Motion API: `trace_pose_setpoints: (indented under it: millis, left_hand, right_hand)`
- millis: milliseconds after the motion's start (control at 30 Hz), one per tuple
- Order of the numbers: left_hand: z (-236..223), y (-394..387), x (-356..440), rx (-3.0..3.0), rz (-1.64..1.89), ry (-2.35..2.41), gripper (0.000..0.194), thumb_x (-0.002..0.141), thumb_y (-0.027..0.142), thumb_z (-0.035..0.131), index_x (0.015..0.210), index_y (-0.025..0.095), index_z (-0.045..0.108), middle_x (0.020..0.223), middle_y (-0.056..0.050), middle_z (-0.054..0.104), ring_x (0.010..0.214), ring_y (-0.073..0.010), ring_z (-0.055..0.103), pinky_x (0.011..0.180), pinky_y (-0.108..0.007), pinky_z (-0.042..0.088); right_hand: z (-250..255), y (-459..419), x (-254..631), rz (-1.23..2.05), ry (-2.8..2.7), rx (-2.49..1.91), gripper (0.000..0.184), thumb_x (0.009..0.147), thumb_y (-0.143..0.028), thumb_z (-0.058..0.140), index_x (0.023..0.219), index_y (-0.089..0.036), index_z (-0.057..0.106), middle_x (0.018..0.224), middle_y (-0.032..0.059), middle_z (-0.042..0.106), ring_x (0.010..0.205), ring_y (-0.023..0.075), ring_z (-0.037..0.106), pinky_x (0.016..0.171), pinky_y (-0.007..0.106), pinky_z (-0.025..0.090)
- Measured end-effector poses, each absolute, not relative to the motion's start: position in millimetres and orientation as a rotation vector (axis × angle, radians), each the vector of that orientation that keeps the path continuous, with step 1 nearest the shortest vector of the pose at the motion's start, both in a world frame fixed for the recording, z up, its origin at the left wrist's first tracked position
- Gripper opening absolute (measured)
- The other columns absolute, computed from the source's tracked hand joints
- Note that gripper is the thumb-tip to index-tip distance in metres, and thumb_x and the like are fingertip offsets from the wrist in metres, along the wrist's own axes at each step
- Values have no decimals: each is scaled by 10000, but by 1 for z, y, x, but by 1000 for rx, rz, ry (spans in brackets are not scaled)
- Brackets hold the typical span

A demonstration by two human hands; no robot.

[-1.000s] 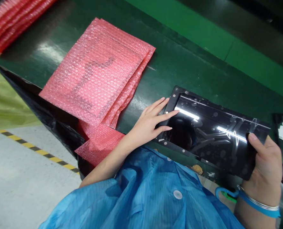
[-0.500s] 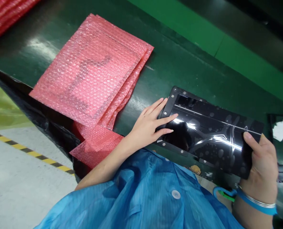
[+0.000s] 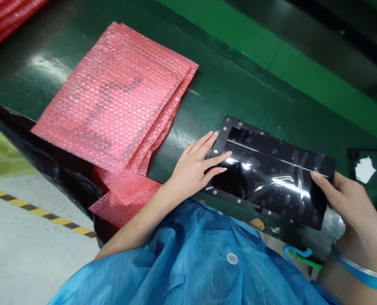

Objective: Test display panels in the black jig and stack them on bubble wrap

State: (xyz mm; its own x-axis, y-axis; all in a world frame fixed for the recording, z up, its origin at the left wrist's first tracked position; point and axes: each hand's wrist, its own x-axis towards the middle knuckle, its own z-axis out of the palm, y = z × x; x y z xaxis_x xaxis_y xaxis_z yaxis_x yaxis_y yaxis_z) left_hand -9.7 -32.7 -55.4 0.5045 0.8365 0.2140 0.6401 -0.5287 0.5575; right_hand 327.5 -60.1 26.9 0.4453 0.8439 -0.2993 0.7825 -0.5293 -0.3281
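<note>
A glossy black display panel (image 3: 264,169) lies at the front edge of the green table, its face covered in shiny streaks, creases and bubble-like spots. Small pale round dots run along its dark border. My left hand (image 3: 196,165) rests with fingers spread over the panel's left end, fingertips touching the border and face. At the opposite end, my right hand (image 3: 350,199) grips the panel's right edge, thumb on top and the other fingers hidden beneath. Whether that end is raised off the table, I cannot tell.
Left of the panel sits a stack of pink bubble-wrap bags (image 3: 118,93), with more pink wrap (image 3: 127,199) hanging over the table edge. Red wrap (image 3: 10,21) fills the far-left corner. A white paper scrap (image 3: 364,169) lies to the right; a blue coiled cord (image 3: 298,252) hangs below.
My right hand has shifted at the panel's right edge, its wrist swinging outward to the right. My left hand stays on the panel's left end. The whole view has shifted slightly.
</note>
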Motion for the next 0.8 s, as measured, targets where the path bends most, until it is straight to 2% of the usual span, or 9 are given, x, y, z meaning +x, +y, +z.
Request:
trace_pose_setpoints:
  millis: [67, 133, 267, 367, 500, 633, 733, 800]
  left_hand:
    - [-53, -33, -11, 2374, 661, 1236, 385, 1008, 405, 505, 1351, 289, 634, 1582, -160, 377, 1495, -301, 326, 1117, -511, 411]
    - [-46, -34, -10, 2430, 634, 1267, 377, 1001, 384, 524, 1339, 269, 645, 1573, -175, 384, 1494, -321, 322, 1123, -528, 403]
    - [-27, -45, 16, 2553, 554, 1368, 429, 962, 353, 598, 1333, 141, 639, 1587, -245, 313, 1501, -390, 271, 1149, -584, 339]
    - [-22, -61, 63, 2680, 537, 1049, 578, 929, 443, 635, 1381, 87, 585, 1601, -227, 298, 1504, -384, 267, 1176, -535, 322]
    - [-31, -82, 123, 2763, 374, 571, 704, 911, 532, 634, 1488, 158, 481, 1600, -128, 357, 1487, -307, 337, 1196, -449, 315]
    - [-39, -88, 143, 2805, 267, 535, 597, 966, 520, 547, 1470, 202, 513, 1602, -62, 370, 1479, -292, 350, 1172, -438, 345]
    - [-39, -88, 145, 2839, 270, 559, 508, 1008, 474, 481, 1433, 204, 557, 1594, -46, 389, 1467, -276, 369, 1158, -420, 361]
    - [-37, -89, 146, 2859, 279, 579, 483, 1008, 451, 495, 1405, 192, 587, 1575, -58, 423, 1452, -283, 391, 1147, -416, 371]
  right_hand:
    - [33, -54, 335, 676, -1657, -2765, 638, 643, -881, 415, 480, -265, 445, 450, 64, 549, 447, 244, 539, 556, 418, 393]
    - [35, -49, 338, 725, -1723, -2822, 628, 693, -849, 350, 524, -263, 499, 460, 50, 562, 460, 235, 544, 576, 406, 382]
    - [25, -43, 346, 710, -1600, -2607, 562, 768, -763, 397, 714, -245, 609, 510, 31, 599, 487, 207, 546, 589, 359, 389]
    - [10, -36, 358, 721, -1488, -2452, 501, 810, -712, 456, 756, -228, 570, 527, 22, 600, 470, 165, 513, 569, 309, 391]
    - [-2, -21, 369, 800, -1408, -2382, 439, 804, -638, 611, 708, -228, 486, 491, -9, 568, 430, 129, 463, 527, 273, 351]
    - [0, -8, 367, 695, -1485, -2548, 472, 742, -563, 756, 635, -225, 444, 453, -17, 542, 494, 140, 491, 561, 279, 331]
    - [2, -4, 363, 649, -1516, -2592, 487, 751, -538, 766, 614, -224, 421, 447, -19, 527, 529, 146, 496, 578, 288, 324]
    - [2, -3, 362, 654, -1533, -2573, 480, 760, -527, 764, 611, -224, 423, 444, -21, 516, 533, 147, 489, 582, 290, 320]
